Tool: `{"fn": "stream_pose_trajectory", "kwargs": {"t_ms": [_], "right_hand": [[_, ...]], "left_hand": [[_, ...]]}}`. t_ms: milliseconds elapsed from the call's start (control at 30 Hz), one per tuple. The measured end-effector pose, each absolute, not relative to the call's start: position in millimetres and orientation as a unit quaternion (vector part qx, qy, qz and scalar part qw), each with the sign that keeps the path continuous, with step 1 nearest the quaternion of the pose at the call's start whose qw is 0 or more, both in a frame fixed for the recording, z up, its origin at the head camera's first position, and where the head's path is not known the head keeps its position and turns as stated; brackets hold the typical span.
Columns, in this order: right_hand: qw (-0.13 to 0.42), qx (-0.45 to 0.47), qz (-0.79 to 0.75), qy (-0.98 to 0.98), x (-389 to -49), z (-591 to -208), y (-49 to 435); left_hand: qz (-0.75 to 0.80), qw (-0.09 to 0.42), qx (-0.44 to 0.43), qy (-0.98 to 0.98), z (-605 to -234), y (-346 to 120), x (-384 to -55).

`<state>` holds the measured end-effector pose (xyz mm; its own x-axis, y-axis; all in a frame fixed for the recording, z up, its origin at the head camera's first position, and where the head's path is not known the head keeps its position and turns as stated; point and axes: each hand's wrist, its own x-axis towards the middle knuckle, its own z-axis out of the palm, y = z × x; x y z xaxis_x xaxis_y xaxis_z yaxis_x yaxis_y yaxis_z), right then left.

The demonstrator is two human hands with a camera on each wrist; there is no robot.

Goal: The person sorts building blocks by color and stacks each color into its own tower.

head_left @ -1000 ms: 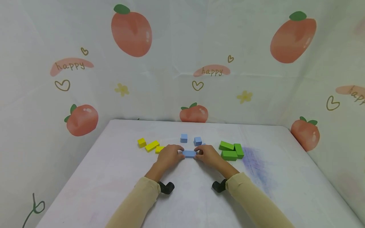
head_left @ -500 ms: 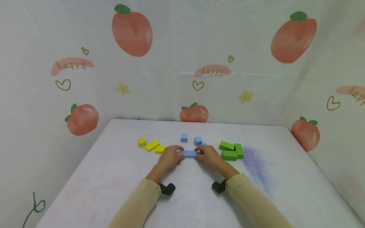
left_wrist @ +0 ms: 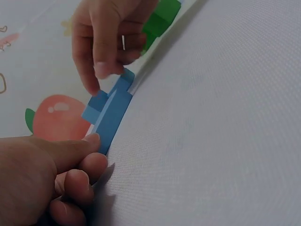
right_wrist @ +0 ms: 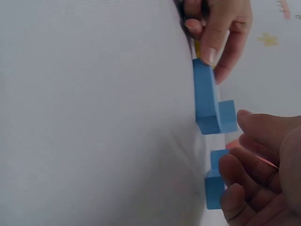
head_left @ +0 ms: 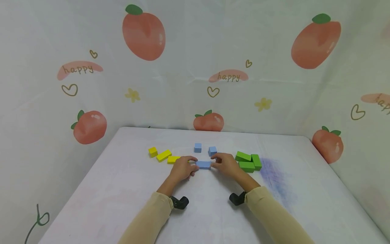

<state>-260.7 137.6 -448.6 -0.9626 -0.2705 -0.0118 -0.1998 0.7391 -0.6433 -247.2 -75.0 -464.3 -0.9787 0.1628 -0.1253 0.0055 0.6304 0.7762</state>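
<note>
A long blue block (head_left: 203, 165) lies lengthwise across the white table between the two hands. My left hand (head_left: 181, 168) pinches its left end; in the left wrist view the thumb (left_wrist: 92, 140) presses on the block's end. Just off the right end is my right hand (head_left: 226, 166), fingers loosely bent and parted, with nothing in them. In the right wrist view a gap shows between those fingers and the long block (right_wrist: 206, 94). Behind it stand two blue cubes (head_left: 198, 147). Another blue block (right_wrist: 215, 188) sits by the right fingers, covered by the hand in the head view.
To the left are several yellow blocks (head_left: 164, 155), one partly behind the left hand. Three green blocks (head_left: 246, 166) lie close together right of the right hand. A fruit-printed cloth (head_left: 170, 101) hangs at the table's back and sides.
My right hand has let go of the long block's right end and moved slightly right and up. The left hand keeps its pinch. The head view has shifted a little.
</note>
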Motion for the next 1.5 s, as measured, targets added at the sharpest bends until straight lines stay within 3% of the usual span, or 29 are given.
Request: {"fn": "stream_pose_trajectory", "kwargs": {"t_ms": [233, 367, 1500], "right_hand": [[-0.028, -0.134, -0.357, 0.924, -269, -437, 143], [-0.047, -0.134, -0.365, 0.92, -274, -430, 143], [0.012, -0.129, -0.369, 0.92, -327, -439, 109]], "left_hand": [[0.439, 0.083, 0.051, 0.893, -465, -76, -246], [0.437, 0.078, 0.054, 0.894, -465, -76, -245], [0.444, 0.067, 0.041, 0.893, -467, -74, -243]]}}
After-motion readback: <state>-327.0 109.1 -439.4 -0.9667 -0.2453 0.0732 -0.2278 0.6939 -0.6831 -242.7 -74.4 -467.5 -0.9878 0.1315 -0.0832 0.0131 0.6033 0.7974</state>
